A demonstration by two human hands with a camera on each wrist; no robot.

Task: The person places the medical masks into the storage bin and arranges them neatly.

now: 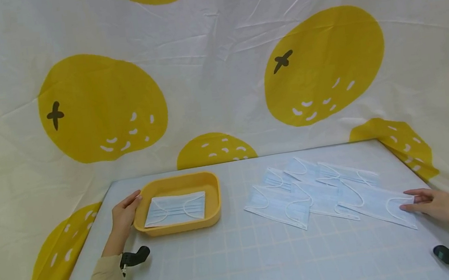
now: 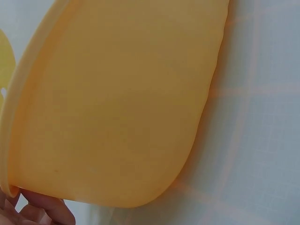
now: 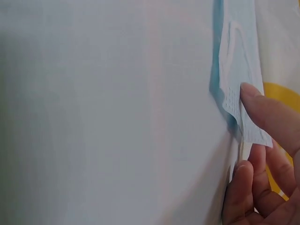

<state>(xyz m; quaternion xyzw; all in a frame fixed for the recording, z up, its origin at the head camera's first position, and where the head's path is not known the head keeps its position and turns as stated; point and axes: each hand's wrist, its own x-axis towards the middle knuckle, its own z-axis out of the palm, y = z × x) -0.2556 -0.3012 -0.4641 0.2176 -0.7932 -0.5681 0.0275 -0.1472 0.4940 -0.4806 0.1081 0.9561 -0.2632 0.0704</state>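
Note:
A yellow tray (image 1: 218, 200) stands on the left of the table with a light-blue face mask (image 1: 176, 209) lying flat in it. My left hand (image 1: 125, 213) grips the tray's left end by the rim. In the left wrist view the tray's outer wall (image 2: 122, 103) fills most of the picture, and curled fingers (image 2: 54, 208) show at its lower corner. At the far right my right hand (image 1: 435, 203) pinches the right end of a face mask (image 1: 375, 203). The right wrist view shows the thumb (image 3: 262, 108) on top of that mask and the other fingers below.
More face masks lie overlapping left of the held one, among them a front-left mask (image 1: 277, 205) and a back mask (image 1: 300, 168). The table (image 1: 238, 263) has a pale grid cover. Behind it hangs a white curtain (image 1: 217, 76) with yellow fruit shapes.

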